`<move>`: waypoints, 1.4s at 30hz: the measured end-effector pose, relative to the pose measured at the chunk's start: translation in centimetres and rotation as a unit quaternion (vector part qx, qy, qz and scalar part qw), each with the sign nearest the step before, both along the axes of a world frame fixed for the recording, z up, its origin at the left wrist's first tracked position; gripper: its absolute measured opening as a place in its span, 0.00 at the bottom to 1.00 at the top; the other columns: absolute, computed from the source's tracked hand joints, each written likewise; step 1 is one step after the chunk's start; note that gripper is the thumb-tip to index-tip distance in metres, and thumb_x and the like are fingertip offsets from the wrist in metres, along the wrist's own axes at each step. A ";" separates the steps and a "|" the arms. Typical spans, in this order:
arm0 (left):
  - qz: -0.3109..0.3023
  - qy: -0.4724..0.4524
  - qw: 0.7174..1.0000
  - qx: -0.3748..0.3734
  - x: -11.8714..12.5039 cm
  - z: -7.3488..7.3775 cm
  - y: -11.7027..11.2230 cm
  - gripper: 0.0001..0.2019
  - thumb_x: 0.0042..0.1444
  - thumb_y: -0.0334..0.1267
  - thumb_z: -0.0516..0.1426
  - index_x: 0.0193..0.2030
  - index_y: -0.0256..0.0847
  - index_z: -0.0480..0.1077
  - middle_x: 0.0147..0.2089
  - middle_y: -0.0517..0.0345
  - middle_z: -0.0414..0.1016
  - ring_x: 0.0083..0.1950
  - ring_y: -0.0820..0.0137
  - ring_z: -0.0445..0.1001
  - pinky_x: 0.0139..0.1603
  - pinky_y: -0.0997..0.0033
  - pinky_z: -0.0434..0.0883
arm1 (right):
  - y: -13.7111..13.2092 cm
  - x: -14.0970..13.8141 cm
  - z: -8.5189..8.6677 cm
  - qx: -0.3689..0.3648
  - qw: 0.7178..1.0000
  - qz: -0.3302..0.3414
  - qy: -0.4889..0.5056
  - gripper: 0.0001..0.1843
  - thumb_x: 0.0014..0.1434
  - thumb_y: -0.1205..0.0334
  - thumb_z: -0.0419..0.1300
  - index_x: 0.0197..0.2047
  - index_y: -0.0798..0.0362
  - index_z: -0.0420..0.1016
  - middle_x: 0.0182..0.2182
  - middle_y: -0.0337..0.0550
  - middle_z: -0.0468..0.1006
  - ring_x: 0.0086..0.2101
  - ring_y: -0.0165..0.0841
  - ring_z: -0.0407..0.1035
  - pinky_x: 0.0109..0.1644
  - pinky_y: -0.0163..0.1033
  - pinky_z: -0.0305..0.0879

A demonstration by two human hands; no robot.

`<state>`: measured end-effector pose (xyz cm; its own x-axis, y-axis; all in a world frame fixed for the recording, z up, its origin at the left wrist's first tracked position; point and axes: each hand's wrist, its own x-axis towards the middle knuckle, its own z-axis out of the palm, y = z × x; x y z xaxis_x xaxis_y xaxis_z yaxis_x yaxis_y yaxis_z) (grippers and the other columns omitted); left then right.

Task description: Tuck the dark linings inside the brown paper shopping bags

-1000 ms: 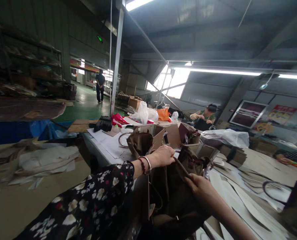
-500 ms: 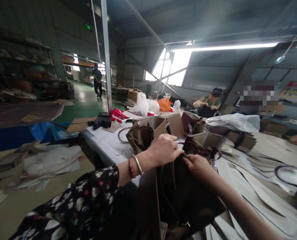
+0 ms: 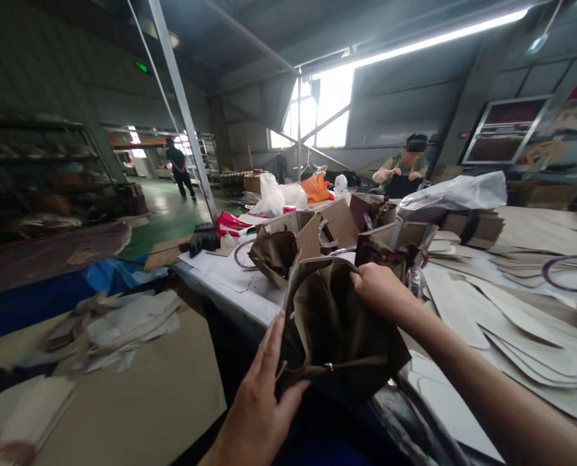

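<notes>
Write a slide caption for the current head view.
Right hand grips an open brown bag while left hand touches its left side.

I can see an orange bag (image 3: 317, 188) beside a white plastic bag (image 3: 270, 197) toward the far side of the worktop (image 3: 264, 304). To my right, pale flat pieces (image 3: 526, 336) overlap, with clear plastic sheeting (image 3: 463, 193) beyond them. Past a metal pole (image 3: 184, 116), I make out a person in dark clothes (image 3: 178, 167) on green floor (image 3: 155, 217).
</notes>
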<state>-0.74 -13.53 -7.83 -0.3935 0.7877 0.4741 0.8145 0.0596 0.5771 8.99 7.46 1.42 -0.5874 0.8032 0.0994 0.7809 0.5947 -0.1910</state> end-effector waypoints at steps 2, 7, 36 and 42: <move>-0.011 -0.089 0.996 -0.031 -2.0 1.2 0.3 0.36 0.52 0.33 0.54 0.64 0.47 0.39 0.63 0.57 0.52 0.61 0.67 0.55 0.61 0.63 0.56 | -1.0 0.8 0.4 0.004 1.000 0.010 -0.008 0.15 0.57 0.62 0.48 0.30 0.59 0.74 0.32 0.58 0.77 0.36 0.43 0.71 0.30 0.36 0.58; -0.088 -0.207 0.974 -0.039 -5.8 4.0 2.7 0.34 0.46 0.28 0.56 0.61 0.39 0.50 0.59 0.55 0.59 0.60 0.68 0.58 0.61 0.68 0.54 | -2.7 4.0 -0.7 0.008 1.000 0.012 -0.017 0.17 0.54 0.67 0.49 0.46 0.65 0.66 0.30 0.58 0.76 0.32 0.43 0.72 0.28 0.37 0.59; -0.241 -0.269 0.927 -0.099 -6.5 5.2 6.2 0.28 0.50 0.37 0.57 0.58 0.39 0.56 0.58 0.54 0.60 0.59 0.62 0.58 0.60 0.65 0.56 | -4.4 -1.8 -1.4 0.099 0.964 0.245 -0.041 0.07 0.56 0.70 0.53 0.36 0.53 0.70 0.29 0.43 0.73 0.32 0.38 0.66 0.34 0.40 0.55; -0.224 -0.269 0.935 -0.053 -5.7 5.5 7.4 0.19 0.55 0.32 0.53 0.55 0.43 0.63 0.53 0.60 0.67 0.54 0.67 0.64 0.58 0.70 0.58 | -3.2 -2.1 -1.3 0.125 0.960 0.248 -0.041 0.05 0.58 0.64 0.54 0.32 0.48 0.71 0.30 0.38 0.74 0.34 0.38 0.67 0.36 0.41 0.53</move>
